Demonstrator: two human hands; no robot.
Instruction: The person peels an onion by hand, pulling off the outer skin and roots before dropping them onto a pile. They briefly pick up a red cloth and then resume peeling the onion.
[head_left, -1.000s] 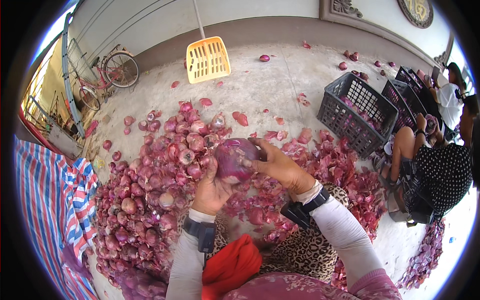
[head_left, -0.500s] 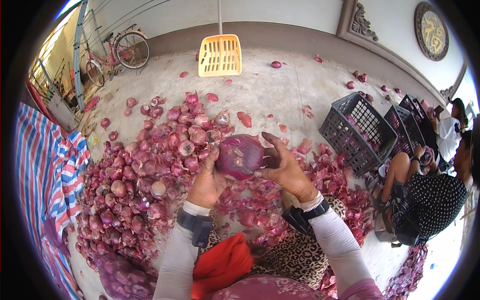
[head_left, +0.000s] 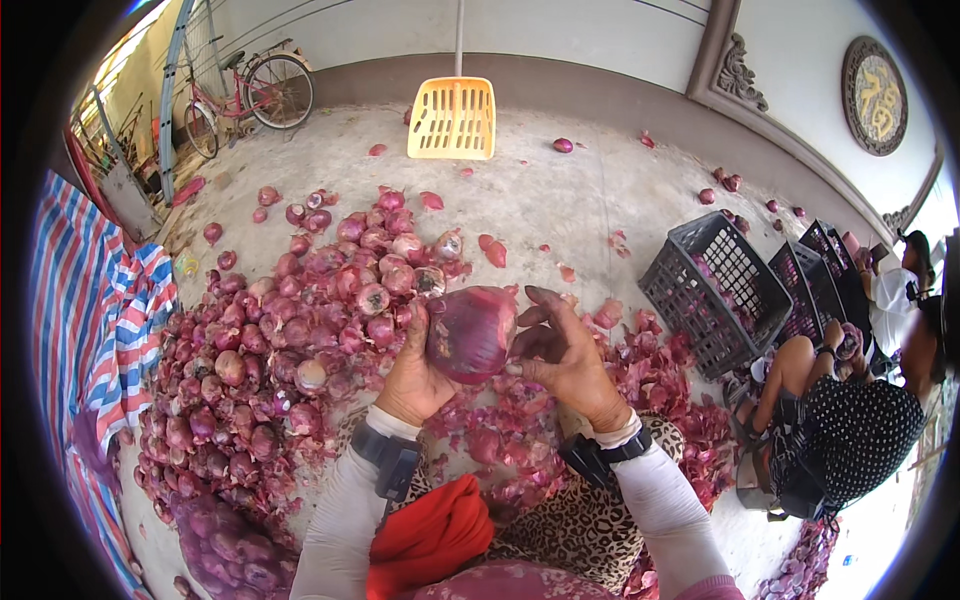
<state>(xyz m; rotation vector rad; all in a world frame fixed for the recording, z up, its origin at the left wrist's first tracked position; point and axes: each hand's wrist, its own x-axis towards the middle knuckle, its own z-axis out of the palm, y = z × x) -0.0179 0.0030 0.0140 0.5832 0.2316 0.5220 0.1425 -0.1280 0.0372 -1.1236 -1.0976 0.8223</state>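
A large red onion [head_left: 470, 335] with shiny purple skin is raised in front of me above the floor. My left hand [head_left: 418, 370] is wrapped round its left side, thumb upward. At the onion's right end my right hand [head_left: 568, 360] has its fingers and thumb bent in against the edge; a paler patch shows there, and whether loose skin is pinched is hidden. Just left of my hands spreads a big pile of red onions [head_left: 230, 370]. Below the held onion lie scattered onion skins [head_left: 500, 420], which continue to the right.
Black plastic crates [head_left: 690, 310] stand at the right, beside a seated person in a dotted top [head_left: 860, 420]. A yellow slotted shovel [head_left: 452, 120] leans at the far wall. Striped sheeting [head_left: 90, 300] borders the left; a red cloth [head_left: 430, 540] lies on my lap.
The onion has turned in my hands, its scarred brown patch moving from the front toward the left. My right fingers have curled closer in at its right edge. The view has shifted slightly.
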